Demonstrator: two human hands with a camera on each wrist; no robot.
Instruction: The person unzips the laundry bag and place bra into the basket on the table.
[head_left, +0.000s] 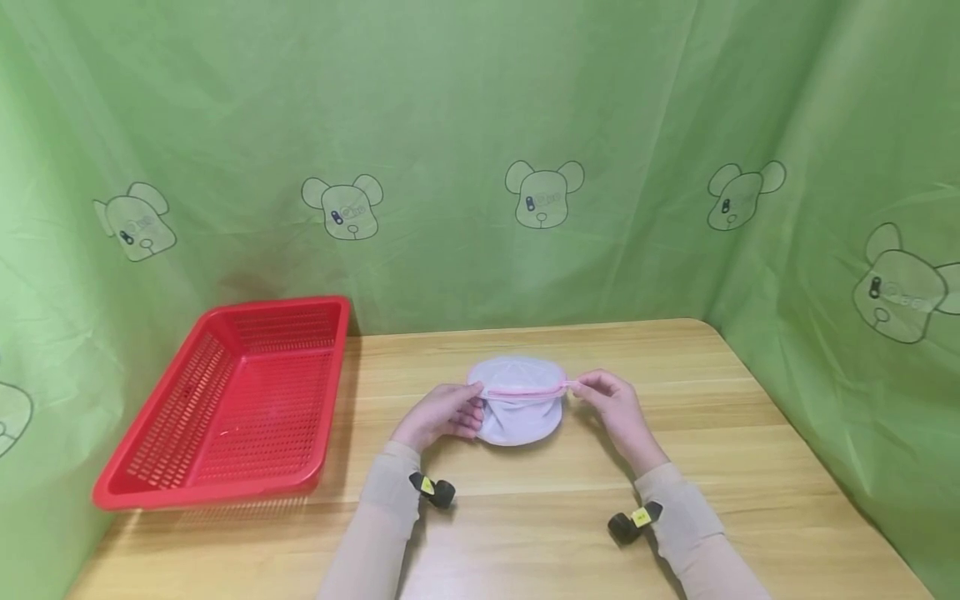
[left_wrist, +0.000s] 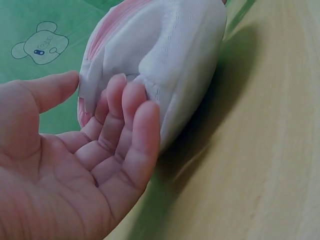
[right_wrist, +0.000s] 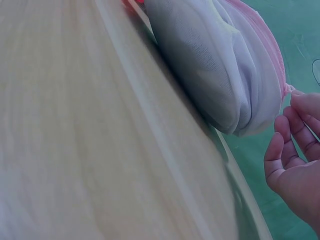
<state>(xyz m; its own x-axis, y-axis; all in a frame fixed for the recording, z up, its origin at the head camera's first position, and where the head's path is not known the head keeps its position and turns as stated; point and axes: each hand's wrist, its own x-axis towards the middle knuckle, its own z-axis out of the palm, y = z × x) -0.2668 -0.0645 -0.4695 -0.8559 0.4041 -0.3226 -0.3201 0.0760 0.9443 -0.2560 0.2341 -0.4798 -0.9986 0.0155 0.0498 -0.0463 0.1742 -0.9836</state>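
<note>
A white mesh laundry bag (head_left: 519, 421) with a pink zipper (head_left: 525, 393) across its top is on the wooden table, its fabric bulging and creased. At the bag's left side, my left hand (head_left: 447, 412) pinches the zipper's end tab between thumb and curled fingers, plain in the left wrist view, where the hand (left_wrist: 85, 160) shows palm up. On the other side, my right hand (head_left: 613, 408) pinches the small pink zipper pull (right_wrist: 288, 89) at the right end. Whatever the bag contains is hidden.
A red plastic basket (head_left: 326, 417) with slotted walls stands on the left of the wooden table (head_left: 525, 533). Green curtains (head_left: 450, 275) with bear-head prints surround the table at the back and sides.
</note>
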